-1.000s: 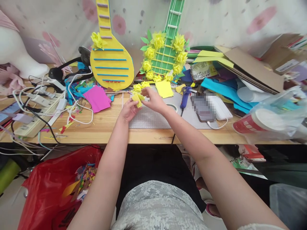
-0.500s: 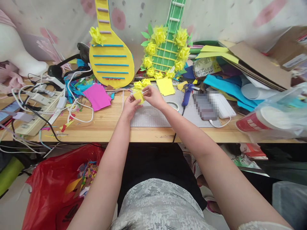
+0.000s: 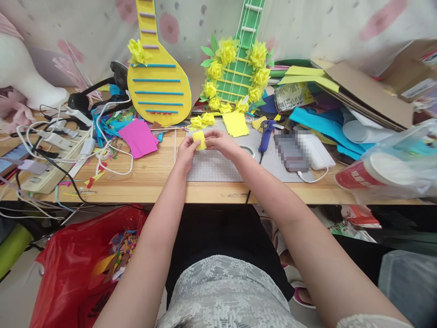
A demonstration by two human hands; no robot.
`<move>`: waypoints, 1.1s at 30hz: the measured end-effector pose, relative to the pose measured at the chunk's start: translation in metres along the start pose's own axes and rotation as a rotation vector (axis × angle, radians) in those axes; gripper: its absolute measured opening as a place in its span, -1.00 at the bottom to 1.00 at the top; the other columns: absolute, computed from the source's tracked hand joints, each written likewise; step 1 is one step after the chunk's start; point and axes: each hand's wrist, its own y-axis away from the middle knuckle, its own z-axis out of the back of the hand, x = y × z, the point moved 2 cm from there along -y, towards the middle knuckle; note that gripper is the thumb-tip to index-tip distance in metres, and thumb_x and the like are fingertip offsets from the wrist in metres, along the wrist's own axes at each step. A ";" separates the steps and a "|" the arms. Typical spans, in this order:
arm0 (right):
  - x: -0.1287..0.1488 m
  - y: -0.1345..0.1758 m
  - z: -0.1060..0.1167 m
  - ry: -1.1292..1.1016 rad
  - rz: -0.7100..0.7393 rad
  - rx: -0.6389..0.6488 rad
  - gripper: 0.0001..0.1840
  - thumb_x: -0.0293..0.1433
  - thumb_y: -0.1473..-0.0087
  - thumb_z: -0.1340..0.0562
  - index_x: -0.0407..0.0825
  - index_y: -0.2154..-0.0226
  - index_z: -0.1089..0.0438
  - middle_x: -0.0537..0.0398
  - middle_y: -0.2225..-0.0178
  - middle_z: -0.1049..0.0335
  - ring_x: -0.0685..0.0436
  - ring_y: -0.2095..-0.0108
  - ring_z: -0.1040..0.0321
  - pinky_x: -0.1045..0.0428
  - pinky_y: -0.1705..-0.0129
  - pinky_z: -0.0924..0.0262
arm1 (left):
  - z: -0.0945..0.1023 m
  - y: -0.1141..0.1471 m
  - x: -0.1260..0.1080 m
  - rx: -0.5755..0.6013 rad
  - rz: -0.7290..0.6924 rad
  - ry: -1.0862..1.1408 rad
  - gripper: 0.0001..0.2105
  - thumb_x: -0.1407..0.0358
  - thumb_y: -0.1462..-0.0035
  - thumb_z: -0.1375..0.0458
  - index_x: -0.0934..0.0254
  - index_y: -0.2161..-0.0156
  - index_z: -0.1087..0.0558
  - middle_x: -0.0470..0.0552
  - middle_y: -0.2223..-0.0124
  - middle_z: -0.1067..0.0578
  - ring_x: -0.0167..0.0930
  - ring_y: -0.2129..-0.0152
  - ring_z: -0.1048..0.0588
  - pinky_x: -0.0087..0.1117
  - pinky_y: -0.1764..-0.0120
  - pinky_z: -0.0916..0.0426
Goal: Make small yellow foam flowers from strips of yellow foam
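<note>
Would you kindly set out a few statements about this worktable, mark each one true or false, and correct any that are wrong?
1. The left hand holds a small yellow piece. True.
2. The right hand is holding the blue glue gun. False: it is at the yellow piece, and the glue gun lies apart from it.
3. The magenta sheets lie on the grey cutting mat. False: they lie to the left of it.
4. The glue gun lies to the right of the yellow sheets. True.
5. The green guitar-shaped cutout bears no flowers. False: several yellow flowers edge its body.
</note>
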 end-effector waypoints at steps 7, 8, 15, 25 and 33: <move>-0.006 -0.006 0.000 0.170 0.092 -0.090 -0.85 -0.56 0.13 -0.26 -0.05 0.46 -0.29 0.24 0.50 -0.34 0.04 0.44 -0.32 0.02 0.25 -0.35 | -0.002 0.004 0.002 -0.018 -0.051 -0.111 -0.83 0.41 0.14 -0.31 0.27 0.38 -0.42 -0.12 0.38 -0.53 -0.48 0.38 -0.48 -0.50 0.26 -0.33; -0.008 -0.009 0.001 0.192 0.112 -0.102 -0.85 -0.57 0.13 -0.25 -0.05 0.48 -0.28 0.24 0.51 -0.33 0.04 0.46 -0.31 0.01 0.24 -0.34 | -0.003 0.005 0.001 -0.016 -0.074 -0.133 -0.82 0.42 0.15 -0.32 0.27 0.38 -0.42 -0.11 0.36 -0.53 -0.47 0.36 -0.49 -0.49 0.23 -0.33; -0.024 -0.018 0.013 0.417 0.286 -0.141 -0.90 -0.48 0.13 -0.25 -0.02 0.50 -0.28 0.25 0.50 -0.35 0.02 0.41 -0.31 0.01 0.13 -0.28 | -0.005 0.006 -0.001 -0.047 -0.260 -0.346 -0.90 0.40 0.09 -0.30 0.24 0.38 -0.51 -0.10 0.37 -0.53 -0.47 0.37 -0.46 -0.51 0.26 -0.29; -0.042 -0.010 0.016 0.580 0.308 -0.131 -0.92 -0.44 0.06 -0.22 0.01 0.43 -0.28 0.21 0.38 -0.43 0.00 0.33 -0.36 0.04 0.16 -0.26 | 0.003 0.002 0.006 -0.009 -0.320 -0.528 -0.92 0.38 0.13 -0.29 0.21 0.43 -0.54 -0.11 0.37 -0.53 -0.48 0.46 -0.39 -0.50 0.35 -0.25; -0.038 -0.007 0.014 0.584 0.291 -0.159 -0.91 -0.44 0.10 -0.23 0.01 0.47 -0.27 0.23 0.44 -0.40 0.00 0.36 -0.33 0.02 0.15 -0.25 | 0.004 0.001 0.006 -0.030 -0.286 -0.502 -0.91 0.43 0.17 -0.30 0.25 0.47 -0.50 -0.12 0.43 -0.50 -0.50 0.48 -0.39 -0.50 0.37 -0.24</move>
